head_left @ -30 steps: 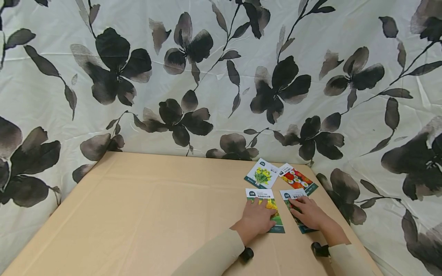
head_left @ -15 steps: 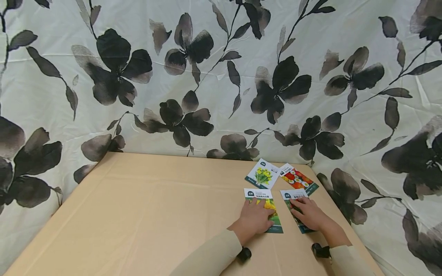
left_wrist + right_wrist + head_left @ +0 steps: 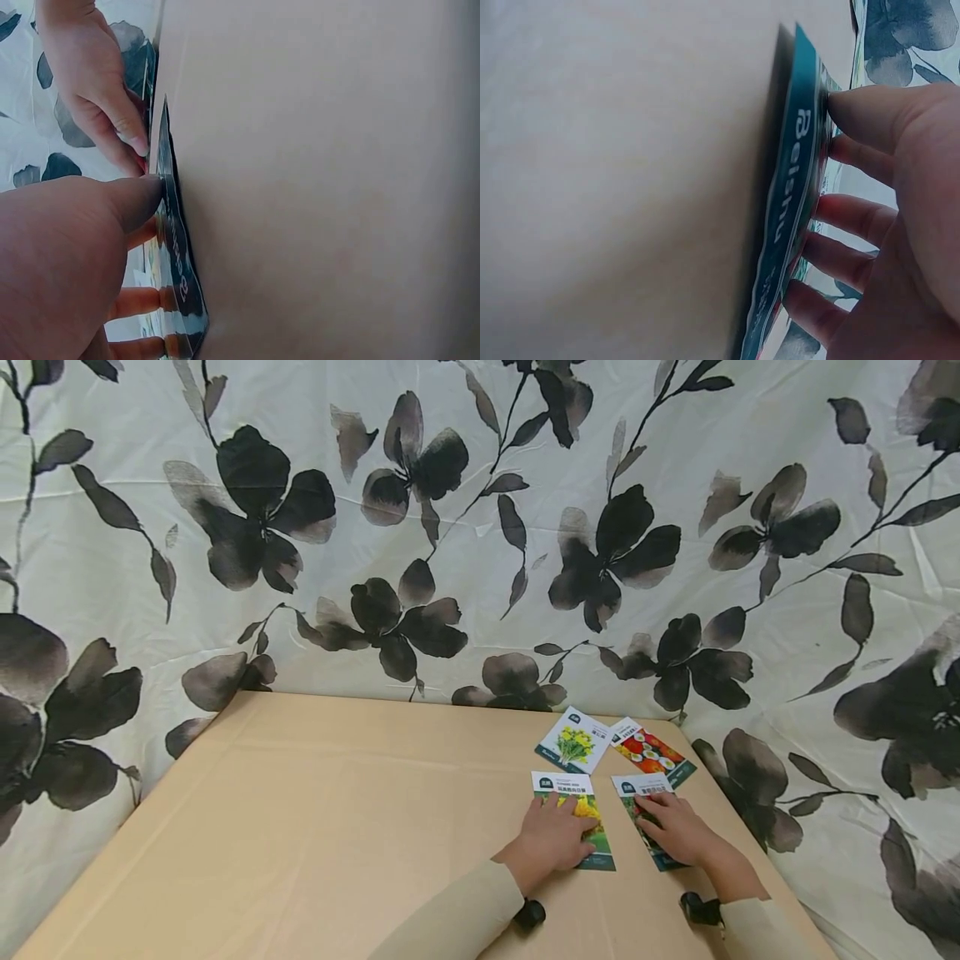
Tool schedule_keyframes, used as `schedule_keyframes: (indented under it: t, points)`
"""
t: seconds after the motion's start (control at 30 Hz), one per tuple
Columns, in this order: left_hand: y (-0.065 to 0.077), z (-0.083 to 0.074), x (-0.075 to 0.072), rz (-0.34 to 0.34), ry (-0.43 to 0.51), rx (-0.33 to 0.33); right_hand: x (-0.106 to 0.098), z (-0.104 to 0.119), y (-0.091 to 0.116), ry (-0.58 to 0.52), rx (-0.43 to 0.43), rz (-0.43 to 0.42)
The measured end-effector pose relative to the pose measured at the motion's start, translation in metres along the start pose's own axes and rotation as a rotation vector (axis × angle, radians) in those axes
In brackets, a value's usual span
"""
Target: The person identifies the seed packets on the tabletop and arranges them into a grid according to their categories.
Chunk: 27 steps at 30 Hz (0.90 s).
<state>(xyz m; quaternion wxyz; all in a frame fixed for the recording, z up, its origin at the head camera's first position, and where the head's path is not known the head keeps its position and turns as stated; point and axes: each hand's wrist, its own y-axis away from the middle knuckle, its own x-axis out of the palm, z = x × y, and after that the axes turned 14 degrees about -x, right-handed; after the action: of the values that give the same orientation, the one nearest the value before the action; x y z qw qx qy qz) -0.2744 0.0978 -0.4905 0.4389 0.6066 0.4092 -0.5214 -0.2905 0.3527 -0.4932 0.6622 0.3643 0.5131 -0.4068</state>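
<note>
In the head view my left hand [image 3: 551, 837] lies on a seed packet with yellow flowers [image 3: 600, 860], fingertips spread over its picture. The left wrist view shows the thumb and fingertips touching the face of this packet [image 3: 180, 277]. My right hand [image 3: 681, 828] rests on a dark red and green seed packet [image 3: 628, 793] just to the right. Close up in the right wrist view, its fingertips press on that packet [image 3: 789, 172], whose teal lower edge stands slightly off the table. Both hands hide much of the pictures under them.
Behind the hands lie a white packet with a yellow-flowered plant [image 3: 576, 741] and a red packet [image 3: 654, 753], corners close together. All are near the right edge of the tan table [image 3: 337, 827]. A floral cloth [image 3: 465, 527] hangs behind.
The left hand and the packet under it have slid slightly left, widening the gap to the right-hand packet. The right hand keeps its place, and the head view shifts a little.
</note>
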Motion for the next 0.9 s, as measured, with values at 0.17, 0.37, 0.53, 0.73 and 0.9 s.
schedule_keyframes:
  t: [0.17, 0.37, 0.53, 0.73, 0.9]
  points:
    - [0.000, 0.000, 0.000, 0.003, 0.003, 0.005, 0.001, 0.001, 0.000, -0.003, 0.010, 0.001]
    - [0.003, 0.002, -0.002, 0.000, -0.004, 0.004, 0.000, 0.004, 0.000, -0.002, 0.004, -0.005]
    - [0.004, 0.004, -0.003, -0.003, -0.002, 0.003, -0.001, 0.006, -0.001, -0.001, 0.008, 0.004]
    - [0.004, 0.006, -0.001, 0.004, 0.015, 0.006, -0.004, 0.011, -0.001, 0.008, 0.010, 0.005]
    - [0.005, 0.010, -0.002, 0.007, 0.022, 0.003, -0.003, 0.015, -0.001, 0.006, 0.020, 0.000]
